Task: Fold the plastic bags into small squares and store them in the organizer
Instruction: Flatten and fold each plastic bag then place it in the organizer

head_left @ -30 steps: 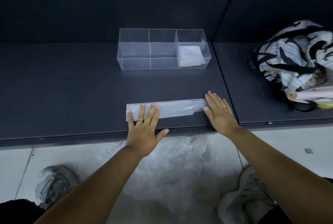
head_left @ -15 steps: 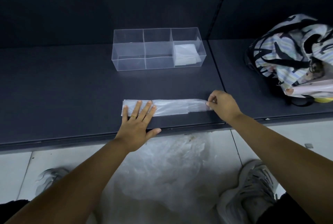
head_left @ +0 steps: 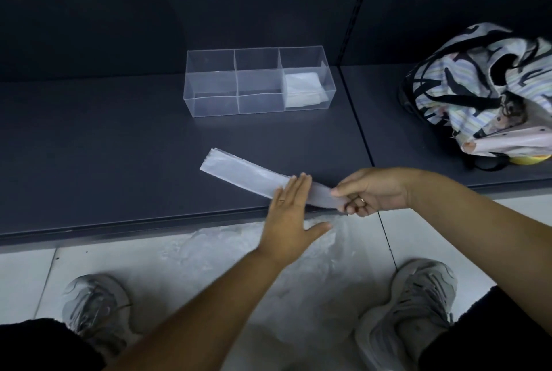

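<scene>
Patterned bag (head_left: 478,87) sits on dark shelf (head_left: 104,146), right section. Left shoe (head_left: 95,311), right shoe (head_left: 412,311) on tiled floor (head_left: 24,281).

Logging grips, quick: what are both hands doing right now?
Left hand: open, fingers flat on the folded bag strip.
Right hand: closed, pinching the strip's end.

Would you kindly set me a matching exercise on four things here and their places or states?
1 long folded clear plastic strip
2 small folded white plastic square
3 striped fabric bag
4 left hand

A on the dark shelf, right panel
B in the clear plastic organizer, right compartment
C pinched by the right hand
D flat on the strip

Pairs: 1-C, 2-B, 3-A, 4-D.
</scene>
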A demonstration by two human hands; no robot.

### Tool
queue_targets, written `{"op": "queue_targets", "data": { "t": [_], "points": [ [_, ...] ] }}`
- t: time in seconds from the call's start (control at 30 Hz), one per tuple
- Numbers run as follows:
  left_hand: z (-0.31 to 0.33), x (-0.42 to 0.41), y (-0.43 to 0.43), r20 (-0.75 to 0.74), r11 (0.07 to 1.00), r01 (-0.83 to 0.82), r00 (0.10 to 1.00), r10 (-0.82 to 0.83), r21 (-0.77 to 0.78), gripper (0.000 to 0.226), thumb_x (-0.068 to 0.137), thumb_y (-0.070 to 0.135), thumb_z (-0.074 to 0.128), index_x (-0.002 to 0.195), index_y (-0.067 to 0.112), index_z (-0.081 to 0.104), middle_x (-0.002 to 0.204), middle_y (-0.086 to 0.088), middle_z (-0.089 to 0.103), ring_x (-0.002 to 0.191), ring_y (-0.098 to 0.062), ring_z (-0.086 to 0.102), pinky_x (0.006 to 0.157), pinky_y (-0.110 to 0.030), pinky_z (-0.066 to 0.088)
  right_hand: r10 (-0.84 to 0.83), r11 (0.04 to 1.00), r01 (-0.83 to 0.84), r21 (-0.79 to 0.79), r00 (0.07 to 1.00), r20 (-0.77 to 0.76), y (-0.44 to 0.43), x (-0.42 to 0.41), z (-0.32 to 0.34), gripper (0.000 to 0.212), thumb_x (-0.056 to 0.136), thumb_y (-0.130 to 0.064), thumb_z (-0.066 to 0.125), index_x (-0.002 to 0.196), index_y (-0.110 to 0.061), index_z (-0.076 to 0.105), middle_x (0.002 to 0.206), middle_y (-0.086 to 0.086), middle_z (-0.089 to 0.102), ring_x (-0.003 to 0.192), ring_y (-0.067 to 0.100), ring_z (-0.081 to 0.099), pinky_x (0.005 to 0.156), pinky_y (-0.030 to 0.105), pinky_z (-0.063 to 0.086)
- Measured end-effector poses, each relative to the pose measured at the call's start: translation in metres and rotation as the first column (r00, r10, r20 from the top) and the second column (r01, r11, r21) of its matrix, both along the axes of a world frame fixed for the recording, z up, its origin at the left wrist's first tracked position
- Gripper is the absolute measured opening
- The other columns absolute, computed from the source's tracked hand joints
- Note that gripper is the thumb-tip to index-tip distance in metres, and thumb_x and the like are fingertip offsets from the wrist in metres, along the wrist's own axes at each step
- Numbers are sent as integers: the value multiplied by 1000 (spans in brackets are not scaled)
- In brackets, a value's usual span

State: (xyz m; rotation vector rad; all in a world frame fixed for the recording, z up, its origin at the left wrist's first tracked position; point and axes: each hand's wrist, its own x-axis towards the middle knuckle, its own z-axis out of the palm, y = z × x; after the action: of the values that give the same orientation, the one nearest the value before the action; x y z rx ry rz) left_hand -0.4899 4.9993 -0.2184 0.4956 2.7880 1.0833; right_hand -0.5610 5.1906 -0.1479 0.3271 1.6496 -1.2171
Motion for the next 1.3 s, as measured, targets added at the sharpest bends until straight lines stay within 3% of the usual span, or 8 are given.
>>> {"op": "queue_targets", "data": {
  "t": [0.17,0.33,0.43,0.6,1.0,1.1,1.23,1.3],
  "points": [
    [32,-2,26,147,810,-402,915,376,427,38,94,6,54,131,12,58,125,-3,64,115,-14,59,104,-29,43,-17,989,8,-149,998,-57,-16,-4,24,33,77,-46,64,84,-14,65,69,0,61,57,7,53,56,18,42],
    [55,-24,-5,518,527,-571,814,263,630,14,90,23,64,101,19,73,74,20,68,71,8,61,65,-9,44,-286,949,210,-237,889,-359,-31,-14,7,41,98,-47,39,112,-17,63,108,-1,66,58,11,38,57,24,34],
    [49,-40,-28,739,400,-701,669,84,590,17,88,31,64,100,21,71,91,6,72,87,-8,66,74,-22,48,-222,932,112,-344,928,-300,-54,-7,-13,43,97,-47,37,120,-19,61,103,-4,68,54,11,33,52,23,32],
    [28,-55,-53,804,328,-746,588,-84,580,28,102,27,41,112,13,63,111,-5,71,102,-16,68,87,-31,53,-20,988,-46,-146,906,-422,-70,-1,-42,26,90,-25,65,114,-13,63,79,4,60,56,11,43,58,23,40],
    [7,-112,-89,802,467,-811,520,295,354,19,96,26,57,88,12,67,88,-7,73,75,-12,71,57,-21,55,5,984,95,153,836,-549,-84,3,-65,14,85,-2,63,86,-15,56,76,4,66,46,5,56,46,20,45],
    [6,-127,-95,736,453,-818,542,406,354,16,94,22,60,89,9,68,92,-11,72,89,-23,70,80,-33,57,-43,987,120,102,826,-562,-83,9,-66,13,86,1,62,87,-11,56,75,6,65,54,10,61,54,23,51],
    [13,-109,-92,222,671,-670,741,634,318,31,96,19,54,124,5,59,119,-10,64,111,-20,60,102,-28,43,-116,985,168,41,817,-565,-81,15,-67,11,88,-1,63,89,-10,56,76,8,66,61,13,64,58,21,53],
    [13,-76,-82,-103,862,-458,867,487,219,36,95,25,51,126,8,59,124,-7,60,114,-19,54,101,-22,36,-130,985,173,24,819,-559,-80,16,-66,11,88,-2,63,89,-10,56,75,7,66,62,14,65,59,21,53]
  ]
}}
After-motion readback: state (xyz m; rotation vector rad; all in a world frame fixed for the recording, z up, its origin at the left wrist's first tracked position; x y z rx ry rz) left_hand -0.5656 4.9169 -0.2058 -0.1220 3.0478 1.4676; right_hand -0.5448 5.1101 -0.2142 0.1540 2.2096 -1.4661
